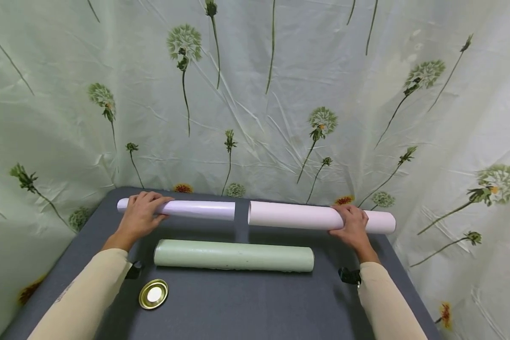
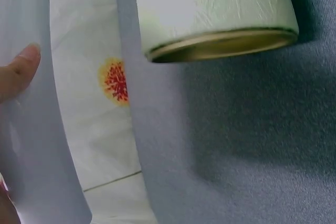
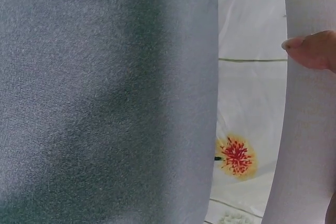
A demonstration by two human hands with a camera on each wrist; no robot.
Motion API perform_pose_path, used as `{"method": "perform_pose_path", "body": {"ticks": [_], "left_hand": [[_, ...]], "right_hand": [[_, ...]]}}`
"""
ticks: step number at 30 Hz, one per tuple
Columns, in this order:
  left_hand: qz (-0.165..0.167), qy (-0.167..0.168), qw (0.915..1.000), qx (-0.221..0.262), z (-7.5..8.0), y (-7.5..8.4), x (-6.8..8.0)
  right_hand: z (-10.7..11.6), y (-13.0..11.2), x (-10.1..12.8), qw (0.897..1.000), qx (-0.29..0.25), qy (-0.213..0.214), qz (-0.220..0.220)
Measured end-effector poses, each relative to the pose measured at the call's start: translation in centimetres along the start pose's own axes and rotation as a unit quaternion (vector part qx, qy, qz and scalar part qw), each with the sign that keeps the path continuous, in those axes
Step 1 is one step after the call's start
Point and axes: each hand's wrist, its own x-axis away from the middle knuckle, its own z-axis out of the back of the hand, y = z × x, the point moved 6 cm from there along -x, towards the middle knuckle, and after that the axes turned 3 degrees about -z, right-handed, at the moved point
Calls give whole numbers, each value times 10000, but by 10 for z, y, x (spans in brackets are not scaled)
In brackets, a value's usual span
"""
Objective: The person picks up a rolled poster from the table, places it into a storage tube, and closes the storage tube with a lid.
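Note:
My left hand grips a slim, glossy lavender roll near its left end, fingers over the top. In the left wrist view my left thumb lies against that roll. A thicker pale pink roll is held by my right hand towards its right end, the thumb lying along its near side. Both rolls are level, end to end with a narrow gap between, above the table's far part. In front of them a pale green tube lies on the table; its gold-rimmed left end is open.
On the dark grey table, left of the middle, lies a round gold lid with a white centre. A pale curtain printed with dandelions hangs behind the table's far edge and along both sides.

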Motion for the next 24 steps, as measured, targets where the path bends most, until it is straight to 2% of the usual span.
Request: {"method": "perform_pose_path", "body": {"ticks": [9,24], "left_hand": [[-30,110,9999,47,-1,5,-6],[-30,38,10000,41,-5,14,-6]], "right_hand": [[-1,-3,-4,9999,-136,11,4],[-1,-7,-4,9999,-110,-43,-33]]}}
